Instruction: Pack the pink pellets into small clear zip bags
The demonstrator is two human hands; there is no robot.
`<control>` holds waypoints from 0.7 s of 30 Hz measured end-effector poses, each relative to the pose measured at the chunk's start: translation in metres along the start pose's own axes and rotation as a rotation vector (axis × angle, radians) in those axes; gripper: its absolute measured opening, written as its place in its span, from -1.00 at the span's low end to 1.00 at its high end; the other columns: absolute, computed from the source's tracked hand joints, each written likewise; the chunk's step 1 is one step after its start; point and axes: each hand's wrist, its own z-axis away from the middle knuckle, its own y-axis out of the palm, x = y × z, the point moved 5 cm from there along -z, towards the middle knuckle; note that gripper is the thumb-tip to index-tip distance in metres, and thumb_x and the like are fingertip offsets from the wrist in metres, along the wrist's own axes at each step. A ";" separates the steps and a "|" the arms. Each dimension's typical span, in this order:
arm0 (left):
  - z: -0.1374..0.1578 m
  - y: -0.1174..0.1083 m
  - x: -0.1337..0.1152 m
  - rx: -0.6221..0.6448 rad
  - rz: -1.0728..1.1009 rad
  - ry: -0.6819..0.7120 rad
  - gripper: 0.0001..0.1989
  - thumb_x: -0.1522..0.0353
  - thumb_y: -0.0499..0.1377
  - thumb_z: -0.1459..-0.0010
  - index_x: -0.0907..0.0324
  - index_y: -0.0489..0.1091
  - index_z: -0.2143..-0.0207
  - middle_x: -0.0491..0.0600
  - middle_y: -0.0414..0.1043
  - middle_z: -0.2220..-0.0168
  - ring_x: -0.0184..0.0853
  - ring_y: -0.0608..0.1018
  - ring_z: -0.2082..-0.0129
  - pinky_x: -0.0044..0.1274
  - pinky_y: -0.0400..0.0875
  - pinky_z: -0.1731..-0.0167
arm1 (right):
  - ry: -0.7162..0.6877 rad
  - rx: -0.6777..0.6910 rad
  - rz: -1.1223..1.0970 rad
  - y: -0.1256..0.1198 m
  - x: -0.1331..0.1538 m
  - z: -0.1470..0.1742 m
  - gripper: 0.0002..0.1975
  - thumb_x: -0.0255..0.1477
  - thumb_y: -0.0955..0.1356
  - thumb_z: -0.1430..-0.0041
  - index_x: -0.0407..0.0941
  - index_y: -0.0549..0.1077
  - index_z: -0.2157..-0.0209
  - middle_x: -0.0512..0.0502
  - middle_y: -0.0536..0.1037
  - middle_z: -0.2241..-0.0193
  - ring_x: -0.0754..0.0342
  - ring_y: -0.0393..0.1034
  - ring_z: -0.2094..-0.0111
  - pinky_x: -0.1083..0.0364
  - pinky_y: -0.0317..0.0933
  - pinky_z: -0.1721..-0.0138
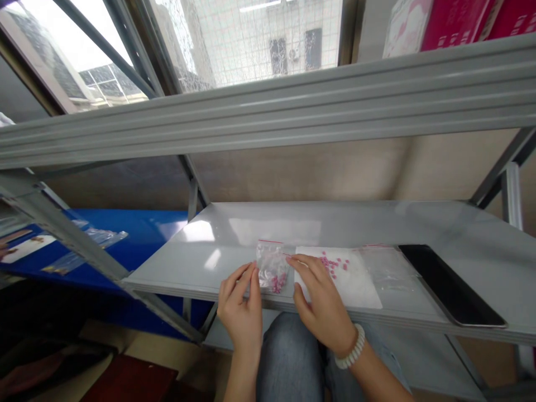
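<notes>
Seen through my remote feed, a grey tabletop (355, 223) spans the scene beneath the ribbed edge of an overhead shelf (268, 120). Behind the shelf, a window (268, 44) looks out on a tiled wall. To the left, I see a blue tabletop (146, 223) with clear plastic packets (100, 237) on it. At upper right, crimson boxes (456, 25) stand on the shelf, cut off by the frame; their pale lettering is too small for me to read.

Jeans-clad knees (288, 357) sit below the near edge. My left hand (240, 307) is closed in a pinch at the left edge of a clear bag; whether film is caught between the fingertips I cannot tell. My right hand (324, 307), a pale bracelet (352, 347) at its wrist, is loosely spread, thumb apart from the fingers, its fingertips just beside the bag's right edge.

A black flat device (452, 287) lies at right. Next to it is a white sheet (360, 285), partly beneath a second clear bag (391, 271). The first clear bag (268, 258), red-lined along its top, lies between my hands on the grey tabletop, pink pieces (277, 283) gathered in its lower right; loose pink bits (330, 263) dot the sheet.
</notes>
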 end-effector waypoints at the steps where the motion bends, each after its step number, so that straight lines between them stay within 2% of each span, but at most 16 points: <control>1: -0.001 -0.002 -0.005 0.021 0.062 -0.008 -0.80 0.32 0.15 -0.29 0.15 0.57 0.18 0.04 0.58 0.17 -0.20 0.57 0.15 -0.38 0.42 0.05 | 0.035 -0.065 -0.067 -0.006 -0.003 0.000 -0.50 -0.61 0.22 -0.21 -0.13 0.29 -0.19 -0.27 0.40 -0.12 -0.12 0.24 -0.16 -0.19 0.20 -0.17; 3: -0.002 -0.004 -0.015 0.112 0.185 -0.040 -0.81 0.34 0.13 -0.30 0.15 0.55 0.21 0.00 0.58 0.22 -0.25 0.58 0.19 -0.45 0.44 0.10 | 0.120 -0.135 -0.206 -0.018 -0.010 0.000 -0.49 -0.50 0.28 -0.23 -0.10 0.24 -0.22 -0.28 0.38 -0.15 -0.11 0.29 -0.11 -0.13 0.30 -0.06; 5: -0.001 -0.003 -0.027 0.245 0.278 -0.065 -0.82 0.36 0.12 -0.31 0.14 0.53 0.25 -0.06 0.58 0.30 -0.30 0.59 0.28 -0.53 0.45 0.22 | 0.206 -0.114 -0.331 -0.027 -0.015 0.001 -0.50 -0.40 0.36 -0.19 -0.08 0.29 -0.17 -0.25 0.42 -0.10 -0.09 0.37 -0.01 -0.05 0.35 0.06; 6: 0.000 -0.001 -0.033 0.315 0.317 -0.064 -0.83 0.36 0.11 -0.31 0.14 0.52 0.27 -0.08 0.56 0.34 -0.33 0.58 0.33 -0.56 0.44 0.28 | 0.247 -0.070 -0.388 -0.031 -0.016 0.002 -0.57 -0.38 0.38 -0.17 -0.09 0.37 -0.08 -0.22 0.48 -0.01 -0.07 0.40 0.07 -0.02 0.36 0.12; 8: 0.004 0.003 -0.044 0.446 0.400 -0.039 -0.82 0.38 0.11 -0.30 0.13 0.52 0.28 -0.11 0.53 0.42 -0.37 0.56 0.40 -0.59 0.41 0.35 | 0.337 0.032 -0.493 -0.037 -0.019 0.005 -0.84 -0.36 0.40 -0.17 -0.11 0.48 0.21 -0.11 0.54 0.27 0.02 0.42 0.26 0.06 0.33 0.23; 9: 0.006 0.005 -0.048 0.501 0.439 -0.031 -0.81 0.39 0.10 -0.31 0.13 0.53 0.27 -0.12 0.50 0.44 -0.38 0.55 0.43 -0.60 0.40 0.37 | 0.384 0.073 -0.547 -0.039 -0.020 0.007 -0.87 -0.35 0.40 -0.18 -0.12 0.46 0.36 -0.04 0.50 0.40 0.07 0.39 0.36 0.10 0.30 0.30; 10: 0.008 0.008 -0.051 0.539 0.472 -0.030 -0.80 0.40 0.10 -0.31 0.12 0.54 0.25 -0.13 0.48 0.46 -0.39 0.53 0.46 -0.60 0.39 0.39 | 0.430 0.104 -0.606 -0.041 -0.021 0.010 -0.81 -0.33 0.40 -0.19 -0.12 0.42 0.44 0.01 0.44 0.49 0.11 0.33 0.43 0.13 0.26 0.37; 13: 0.012 0.014 -0.051 0.583 0.527 -0.057 -0.78 0.40 0.11 -0.30 0.11 0.57 0.17 -0.13 0.41 0.50 -0.41 0.48 0.53 -0.59 0.36 0.46 | 0.537 0.155 -0.791 -0.048 -0.025 0.019 -0.73 -0.28 0.49 -0.09 -0.12 0.39 0.45 0.09 0.38 0.56 0.19 0.24 0.53 0.19 0.14 0.48; 15: 0.014 0.017 -0.049 0.583 0.543 -0.075 -0.77 0.39 0.13 -0.29 0.09 0.59 0.15 -0.13 0.38 0.52 -0.40 0.45 0.54 -0.59 0.34 0.49 | 0.589 0.203 -0.880 -0.050 -0.027 0.025 -0.71 -0.28 0.53 -0.04 -0.13 0.39 0.43 0.07 0.45 0.55 0.19 0.26 0.53 0.20 0.14 0.48; 17: 0.015 0.020 -0.047 0.584 0.566 -0.099 -0.78 0.38 0.15 -0.27 0.09 0.60 0.16 -0.12 0.38 0.53 -0.41 0.44 0.56 -0.59 0.34 0.50 | 0.620 0.248 -0.919 -0.052 -0.030 0.031 -0.71 -0.27 0.52 -0.06 -0.14 0.42 0.44 0.02 0.51 0.54 0.19 0.30 0.53 0.20 0.17 0.48; 19: 0.017 0.023 -0.045 0.579 0.585 -0.145 -0.79 0.36 0.17 -0.25 0.10 0.61 0.17 -0.10 0.44 0.46 -0.42 0.44 0.57 -0.59 0.35 0.52 | 0.627 0.280 -0.944 -0.054 -0.033 0.037 -0.72 -0.25 0.49 -0.11 -0.15 0.45 0.46 -0.02 0.53 0.54 0.20 0.29 0.55 0.21 0.16 0.51; 21: 0.020 0.026 -0.043 0.558 0.578 -0.189 -0.80 0.35 0.17 -0.24 0.11 0.60 0.18 -0.04 0.53 0.34 -0.38 0.51 0.49 -0.58 0.40 0.50 | 0.636 0.280 -0.972 -0.056 -0.034 0.042 -0.72 -0.25 0.50 -0.10 -0.16 0.48 0.47 0.01 0.49 0.57 0.23 0.24 0.60 0.22 0.12 0.56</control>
